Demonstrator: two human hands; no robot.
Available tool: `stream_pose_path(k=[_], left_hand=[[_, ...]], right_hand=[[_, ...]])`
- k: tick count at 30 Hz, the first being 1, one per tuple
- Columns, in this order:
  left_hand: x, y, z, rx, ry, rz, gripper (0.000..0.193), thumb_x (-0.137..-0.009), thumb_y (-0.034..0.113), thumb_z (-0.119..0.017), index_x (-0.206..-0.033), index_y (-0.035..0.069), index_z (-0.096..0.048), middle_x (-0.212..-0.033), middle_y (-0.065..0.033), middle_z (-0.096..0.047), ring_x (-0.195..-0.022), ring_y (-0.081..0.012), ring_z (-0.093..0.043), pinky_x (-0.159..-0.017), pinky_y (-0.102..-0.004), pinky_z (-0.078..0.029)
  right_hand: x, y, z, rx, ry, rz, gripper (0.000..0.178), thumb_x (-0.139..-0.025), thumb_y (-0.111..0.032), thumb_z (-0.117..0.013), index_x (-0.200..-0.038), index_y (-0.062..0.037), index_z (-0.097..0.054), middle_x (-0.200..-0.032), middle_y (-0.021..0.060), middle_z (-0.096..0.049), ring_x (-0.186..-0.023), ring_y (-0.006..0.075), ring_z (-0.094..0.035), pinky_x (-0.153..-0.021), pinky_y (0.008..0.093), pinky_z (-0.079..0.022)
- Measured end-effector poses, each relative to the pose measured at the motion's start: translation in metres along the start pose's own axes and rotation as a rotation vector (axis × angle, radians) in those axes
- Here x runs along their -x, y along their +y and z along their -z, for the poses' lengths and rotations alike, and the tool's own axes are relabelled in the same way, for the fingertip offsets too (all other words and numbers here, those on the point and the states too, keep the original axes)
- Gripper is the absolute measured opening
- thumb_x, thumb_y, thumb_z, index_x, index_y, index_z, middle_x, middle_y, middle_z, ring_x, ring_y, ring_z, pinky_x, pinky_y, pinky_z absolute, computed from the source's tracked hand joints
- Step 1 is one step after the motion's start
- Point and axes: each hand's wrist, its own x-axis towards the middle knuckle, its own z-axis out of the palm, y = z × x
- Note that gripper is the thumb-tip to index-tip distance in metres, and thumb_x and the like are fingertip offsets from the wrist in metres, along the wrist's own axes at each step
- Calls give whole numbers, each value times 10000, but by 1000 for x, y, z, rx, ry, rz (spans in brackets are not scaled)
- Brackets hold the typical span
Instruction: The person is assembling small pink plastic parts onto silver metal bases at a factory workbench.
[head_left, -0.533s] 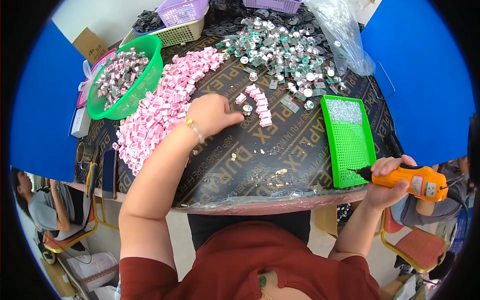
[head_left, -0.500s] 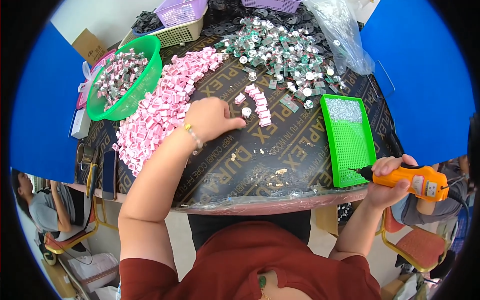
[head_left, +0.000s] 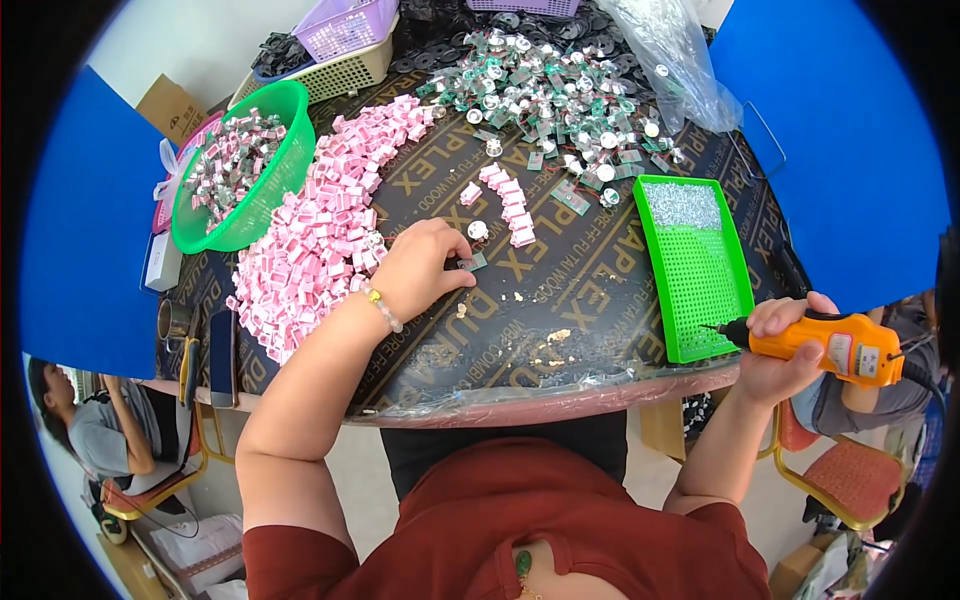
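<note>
My left hand (head_left: pixel 425 268) is closed in a pinch on the edge of a small green circuit board (head_left: pixel 473 262), low over the table. Just beyond its fingers lies a round white-and-clear part (head_left: pixel 478 230); whether it is wired to that board I cannot make out. Past that, a short curved row of pink plastic housings (head_left: pixel 515 208) lies beside a single pink housing (head_left: pixel 470 194). At the right, my right hand (head_left: pixel 780 350) is wrapped round an orange electric screwdriver (head_left: pixel 835 347), its dark bit pointing left over the near end of the green tray (head_left: pixel 745 290).
Small silvery screws (head_left: pixel 682 205) fill the tray's far end. Pink housings (head_left: pixel 325 230) are heaped at the left, beside a tilted green basket (head_left: pixel 300 125). A pile of circuit boards (head_left: pixel 545 95) spreads at the back, near a clear plastic bag (head_left: pixel 690 80). A phone (head_left: pixel 223 358) lies at the left edge.
My left hand has drawn nearer to me and now pinches the small circuit board, which was hidden before. The screwdriver stays in my right hand almost unmoved. The whole view has shifted slightly.
</note>
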Motion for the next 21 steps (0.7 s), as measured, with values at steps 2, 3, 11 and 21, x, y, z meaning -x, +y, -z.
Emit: stream_pose_path(k=[2,3,11,21], left_hand=[[-1,-1,-1,49,5,44,249,-688,124,-807,-868,30,-662,-843,-105,-593,-815,-260,-596,-756,-350,-495],[-1,-1,-1,99,11,90,226,-702,118,-798,-856,24,-661,-829,-107,-597,-792,-249,-602,-735,-349,-501],[-9,3,7,70,48,172,199,-712,138,-748,-817,15,-632,-906,-133,-638,-881,-265,-617,-794,-349,-494],[-39,7,30,1322,482,-32,195,-850,8,-657,-999,45,-537,-1007,-90,-646,-938,-175,-644,-819,-282,-517]], right_hand=[[0,0,0,1,-1,1,533,-913,-439,-611,-1199,-9,-478,-698,68,-551,-581,140,-536,-536,259,-466],[0,1,0,1,1,4,530,-914,-437,-611,-1198,-9,-479,-698,68,-552,-581,140,-536,-536,259,-466],[1,1,7,60,-8,-6,554,-926,-487,-578,-1227,-33,-481,-713,44,-526,-606,131,-492,-581,271,-418],[-2,3,5,60,23,5,548,-917,-460,-601,-1197,-5,-477,-699,68,-548,-585,144,-531,-545,267,-460]])
